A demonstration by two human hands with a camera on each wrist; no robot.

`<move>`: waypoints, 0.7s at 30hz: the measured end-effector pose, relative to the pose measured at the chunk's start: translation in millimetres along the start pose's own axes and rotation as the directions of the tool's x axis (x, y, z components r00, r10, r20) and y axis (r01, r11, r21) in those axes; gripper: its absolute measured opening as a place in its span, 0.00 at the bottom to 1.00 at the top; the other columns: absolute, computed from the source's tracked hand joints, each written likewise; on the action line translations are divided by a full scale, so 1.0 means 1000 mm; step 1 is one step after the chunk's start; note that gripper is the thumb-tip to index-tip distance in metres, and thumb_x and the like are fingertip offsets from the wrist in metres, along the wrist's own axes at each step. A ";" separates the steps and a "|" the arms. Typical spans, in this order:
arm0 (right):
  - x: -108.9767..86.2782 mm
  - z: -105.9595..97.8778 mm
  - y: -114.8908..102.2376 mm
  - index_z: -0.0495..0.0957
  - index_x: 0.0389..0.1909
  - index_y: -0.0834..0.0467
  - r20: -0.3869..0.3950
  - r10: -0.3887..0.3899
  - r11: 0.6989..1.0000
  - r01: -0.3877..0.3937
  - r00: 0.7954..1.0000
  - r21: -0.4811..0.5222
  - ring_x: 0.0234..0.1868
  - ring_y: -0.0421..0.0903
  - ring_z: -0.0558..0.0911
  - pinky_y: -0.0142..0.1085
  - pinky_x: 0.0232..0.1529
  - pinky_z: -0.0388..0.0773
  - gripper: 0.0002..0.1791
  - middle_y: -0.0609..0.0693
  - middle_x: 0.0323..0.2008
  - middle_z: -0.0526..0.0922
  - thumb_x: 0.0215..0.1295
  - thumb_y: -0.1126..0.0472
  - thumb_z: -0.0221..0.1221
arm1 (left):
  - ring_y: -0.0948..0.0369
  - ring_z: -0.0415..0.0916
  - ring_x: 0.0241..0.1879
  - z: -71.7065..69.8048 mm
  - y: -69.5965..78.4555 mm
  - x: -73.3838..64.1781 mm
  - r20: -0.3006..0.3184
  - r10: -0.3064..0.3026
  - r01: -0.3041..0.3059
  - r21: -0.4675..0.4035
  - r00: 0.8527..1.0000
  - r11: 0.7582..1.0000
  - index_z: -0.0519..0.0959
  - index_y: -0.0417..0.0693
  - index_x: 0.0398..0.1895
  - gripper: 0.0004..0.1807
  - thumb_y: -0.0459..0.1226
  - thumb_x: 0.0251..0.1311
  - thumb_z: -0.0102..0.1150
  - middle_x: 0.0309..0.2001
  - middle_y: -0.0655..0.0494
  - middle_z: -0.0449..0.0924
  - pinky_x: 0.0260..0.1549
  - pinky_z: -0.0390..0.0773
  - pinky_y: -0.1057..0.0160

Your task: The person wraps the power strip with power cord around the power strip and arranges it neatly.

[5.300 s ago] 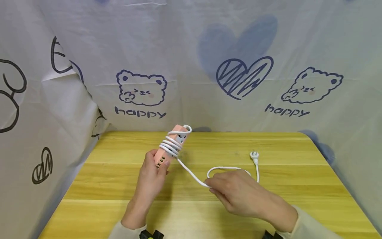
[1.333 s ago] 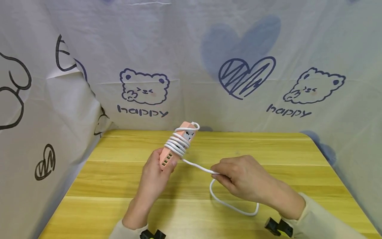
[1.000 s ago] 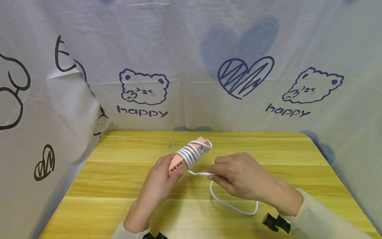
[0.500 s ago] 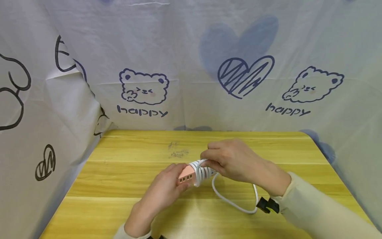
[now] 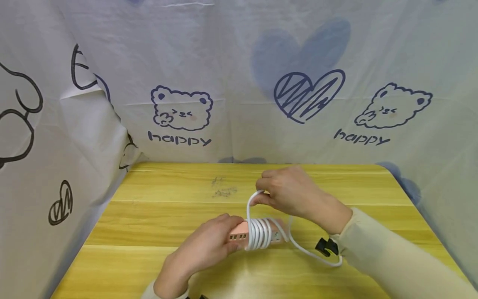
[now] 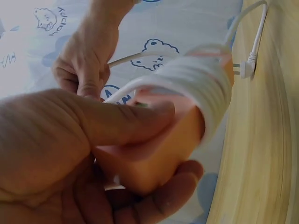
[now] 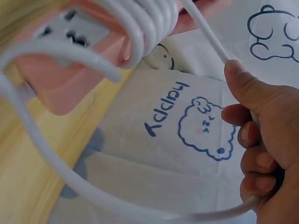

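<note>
On or just over the tabletop, we cannot tell which: our pink power strip, turned level from its earlier tilt.
Left hand: our fingers grip the port end.
Right hand: our fingers pinch the white cord, newly drawn up above the strip.
Winding: another turn, we judge, is under way, with slack left before the plug.

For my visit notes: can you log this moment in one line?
left hand: grips pink USB power strip | right hand: holds white cord | cord: partly wound round strip | plug: prongs bare
</note>
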State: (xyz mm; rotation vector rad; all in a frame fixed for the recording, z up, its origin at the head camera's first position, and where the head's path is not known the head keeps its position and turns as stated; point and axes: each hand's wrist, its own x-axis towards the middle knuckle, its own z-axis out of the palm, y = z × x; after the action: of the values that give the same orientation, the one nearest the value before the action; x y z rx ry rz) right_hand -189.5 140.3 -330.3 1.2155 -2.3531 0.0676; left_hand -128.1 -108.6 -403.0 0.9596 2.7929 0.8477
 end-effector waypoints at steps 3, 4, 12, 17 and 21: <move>0.000 0.007 0.003 0.71 0.18 0.47 0.016 0.061 0.997 -0.062 0.998 0.052 0.18 0.36 0.64 0.32 0.18 0.61 0.26 0.38 0.19 0.71 0.57 0.34 0.72 | 0.67 0.73 0.37 -0.001 -0.002 -0.001 0.029 0.024 -0.022 -0.054 0.999 0.998 0.80 0.54 0.64 0.24 0.40 0.65 0.72 0.43 0.63 0.81 0.38 0.76 0.65; 0.000 0.010 0.005 0.72 0.18 0.47 0.019 0.084 0.994 -0.085 0.996 0.071 0.18 0.35 0.64 0.31 0.18 0.62 0.26 0.38 0.19 0.71 0.55 0.34 0.72 | 0.67 0.73 0.38 -0.002 -0.002 -0.001 0.039 0.030 -0.026 -0.080 0.999 0.996 0.80 0.54 0.65 0.25 0.40 0.65 0.72 0.44 0.64 0.81 0.39 0.76 0.65; -0.008 0.031 0.013 0.74 0.17 0.47 0.100 0.241 0.936 -0.259 0.965 0.237 0.19 0.34 0.65 0.30 0.20 0.62 0.27 0.37 0.17 0.70 0.51 0.33 0.74 | 0.66 0.77 0.43 -0.008 -0.009 -0.001 0.064 0.085 -0.057 -0.353 0.994 0.934 0.78 0.62 0.68 0.26 0.43 0.68 0.70 0.50 0.67 0.82 0.46 0.79 0.64; -0.012 0.041 0.008 0.68 0.16 0.46 0.298 0.399 0.780 -0.492 0.867 0.388 0.18 0.36 0.61 0.31 0.22 0.58 0.29 0.38 0.14 0.62 0.61 0.33 0.69 | 0.61 0.81 0.43 -0.008 -0.008 0.000 0.061 0.112 -0.054 -0.598 0.992 0.800 0.78 0.54 0.67 0.24 0.40 0.69 0.69 0.48 0.55 0.84 0.45 0.83 0.64; -0.021 0.052 0.000 0.71 0.16 0.49 0.291 0.407 0.616 -0.496 0.866 0.613 0.17 0.36 0.66 0.30 0.20 0.64 0.26 0.39 0.14 0.67 0.72 0.44 0.66 | 0.60 0.83 0.44 -0.007 -0.007 0.000 0.041 0.107 -0.038 -0.764 0.993 0.645 0.74 0.44 0.70 0.25 0.34 0.71 0.66 0.50 0.44 0.83 0.43 0.86 0.64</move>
State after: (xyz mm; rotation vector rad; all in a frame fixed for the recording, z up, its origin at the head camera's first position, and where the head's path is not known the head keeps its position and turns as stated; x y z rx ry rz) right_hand -200.3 142.5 -385.5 0.8520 -2.7984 1.1481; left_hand -133.6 -116.4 -401.2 0.8882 1.9500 1.7424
